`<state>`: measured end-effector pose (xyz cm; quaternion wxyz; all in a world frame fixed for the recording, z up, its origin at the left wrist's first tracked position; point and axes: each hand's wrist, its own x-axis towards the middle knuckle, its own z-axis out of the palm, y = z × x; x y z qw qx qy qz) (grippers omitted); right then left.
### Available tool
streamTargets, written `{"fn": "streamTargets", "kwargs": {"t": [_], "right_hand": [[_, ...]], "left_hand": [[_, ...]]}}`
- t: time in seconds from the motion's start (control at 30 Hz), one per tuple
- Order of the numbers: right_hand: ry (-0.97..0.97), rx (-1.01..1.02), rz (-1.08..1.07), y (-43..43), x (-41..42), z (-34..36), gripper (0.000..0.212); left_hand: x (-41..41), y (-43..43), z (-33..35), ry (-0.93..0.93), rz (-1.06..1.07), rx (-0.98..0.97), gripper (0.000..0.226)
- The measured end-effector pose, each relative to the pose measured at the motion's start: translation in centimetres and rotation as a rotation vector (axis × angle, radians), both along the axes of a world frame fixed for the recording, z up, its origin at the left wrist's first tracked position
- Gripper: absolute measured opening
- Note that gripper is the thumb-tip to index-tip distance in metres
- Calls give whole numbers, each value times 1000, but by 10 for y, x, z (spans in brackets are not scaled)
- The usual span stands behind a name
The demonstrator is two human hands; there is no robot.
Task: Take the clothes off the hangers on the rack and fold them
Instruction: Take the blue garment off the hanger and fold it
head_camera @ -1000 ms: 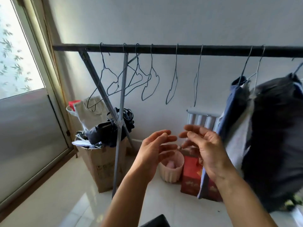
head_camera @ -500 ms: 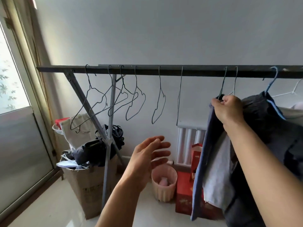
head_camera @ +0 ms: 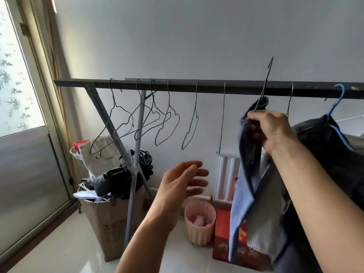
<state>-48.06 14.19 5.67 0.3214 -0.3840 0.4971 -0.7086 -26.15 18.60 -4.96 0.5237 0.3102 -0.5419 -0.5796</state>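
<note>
White-walled room (head_camera: 197,36): right hand (head_camera: 273,131) grips blue garment (head_camera: 242,194) on hanger (head_camera: 265,89), left hand (head_camera: 181,182) open below.

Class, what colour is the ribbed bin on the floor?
Pink; the bin shows best in the head view.

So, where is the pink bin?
In the head view, the pink bin stands on the floor, low centre, between the cardboard box and the red box.

Bare wire hangers (head_camera: 169,99) hang on the left part of the dark metal rack bar (head_camera: 197,88), the blue cloth garment (head_camera: 241,203) right of them, and on the floor below stand, left to right, a brown cardboard box (head_camera: 110,223), a pink ribbed bin (head_camera: 199,233) and a red box (head_camera: 221,243).
</note>
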Motion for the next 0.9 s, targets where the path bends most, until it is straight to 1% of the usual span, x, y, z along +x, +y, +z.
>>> {"fn": "streamTargets", "kwargs": {"t": [0.1,0.17,0.27,0.37,0.43,0.53,0.7,0.83,0.9], "right_hand": [[52,24,89,18,22,-16,22],[99,43,123,30,36,-31,25],[142,68,161,41,48,-52,25],[194,104,183,46,51,-65,21],[193,117,193,47,53,-70,19],[197,116,175,48,57,-74,20],[238,120,127,46,61,-80,22],[199,121,93,43,60,-83,24],[107,118,88,43,58,-80,20]], "left_hand": [[-7,2,13,-8,40,-143,17],[-10,2,20,-62,65,-277,18],[-11,3,25,-300,65,-457,25],[-11,4,27,-553,88,-601,20],[-9,5,28,-726,129,-678,16],[-8,7,33,-922,118,-705,13],[-7,11,38,-1153,146,-668,23],[-3,12,39,-1226,98,-698,23],[-2,13,37,-1217,79,-710,20]]}}
